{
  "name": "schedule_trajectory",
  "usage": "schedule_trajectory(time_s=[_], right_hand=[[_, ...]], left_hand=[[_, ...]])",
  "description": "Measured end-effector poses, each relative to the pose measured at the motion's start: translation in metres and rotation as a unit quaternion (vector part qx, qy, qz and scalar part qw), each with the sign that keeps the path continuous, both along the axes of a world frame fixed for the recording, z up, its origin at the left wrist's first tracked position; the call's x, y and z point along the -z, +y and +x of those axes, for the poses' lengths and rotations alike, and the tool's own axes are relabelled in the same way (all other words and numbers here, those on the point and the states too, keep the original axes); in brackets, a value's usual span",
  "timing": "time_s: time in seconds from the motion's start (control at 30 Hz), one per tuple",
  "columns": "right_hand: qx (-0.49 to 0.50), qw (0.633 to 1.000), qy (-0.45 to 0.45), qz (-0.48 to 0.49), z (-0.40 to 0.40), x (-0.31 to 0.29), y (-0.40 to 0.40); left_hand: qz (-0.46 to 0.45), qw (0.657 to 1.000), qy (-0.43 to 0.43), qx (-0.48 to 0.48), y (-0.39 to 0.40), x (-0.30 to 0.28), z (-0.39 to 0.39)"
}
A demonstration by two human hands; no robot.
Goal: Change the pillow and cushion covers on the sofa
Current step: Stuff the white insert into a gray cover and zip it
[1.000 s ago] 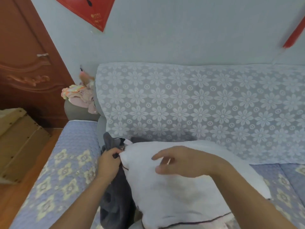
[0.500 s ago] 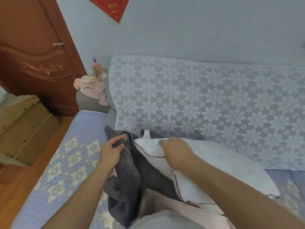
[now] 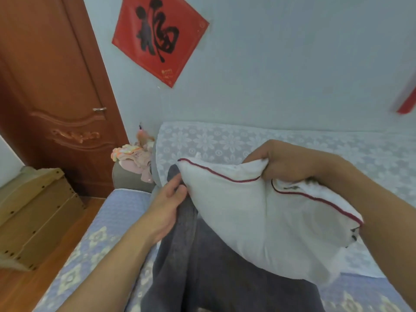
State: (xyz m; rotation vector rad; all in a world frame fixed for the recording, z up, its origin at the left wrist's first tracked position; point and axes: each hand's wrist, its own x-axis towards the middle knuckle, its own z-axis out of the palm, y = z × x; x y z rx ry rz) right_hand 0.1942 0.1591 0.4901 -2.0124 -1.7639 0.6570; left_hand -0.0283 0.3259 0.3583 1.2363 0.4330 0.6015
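Pillow (image 3: 258,217), white and plump with a thin dark-red piped seam, is held up over the sofa seat (image 3: 117,212), bared of the grey cover (image 3: 202,266) that hangs limp beneath it. The right hand (image 3: 290,163) is bunched tight on the pillow's top edge, and the left hand (image 3: 168,199) pinches the cover's dark fabric just beside the pillow's near corner. This looks like the stripping step. To do it well, the right hand should lift the pillow away while the left holds the cover down, so no corner snags inside. The cover looks soft, heavy and fleecy, and it falls in deep folds. Pale flower-patterned lace (image 3: 225,145) drapes the sofa back; the seat is quilted and lilac.
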Motion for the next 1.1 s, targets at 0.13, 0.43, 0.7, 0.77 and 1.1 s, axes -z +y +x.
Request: schedule_trajectory(time_s=[0.13, 0.43, 0.7, 0.77, 1.1], right_hand=[[0.017, 0.974, -0.184, -0.129, 0.025, -0.003, 0.011], [0.108, 0.96, -0.247, 0.068, -0.036, 0.059, 0.014], [0.158, 0.949, -0.115, 0.248, 0.021, -0.05, -0.036], [0.141, 0.96, -0.095, 0.221, 0.022, -0.069, -0.03], [0.154, 0.961, -0.054, 0.221, -0.005, 0.004, 0.014]], left_hand=[[0.099, 0.979, 0.069, -0.164, -0.012, -0.012, 0.026], [0.096, 0.985, 0.037, -0.139, -0.06, -0.021, 0.05], [0.082, 0.992, -0.024, -0.088, 0.002, -0.08, 0.031], [0.109, 0.99, -0.031, -0.082, 0.012, -0.108, 0.034], [0.17, 0.985, 0.017, 0.04, 0.008, -0.12, 0.031]])
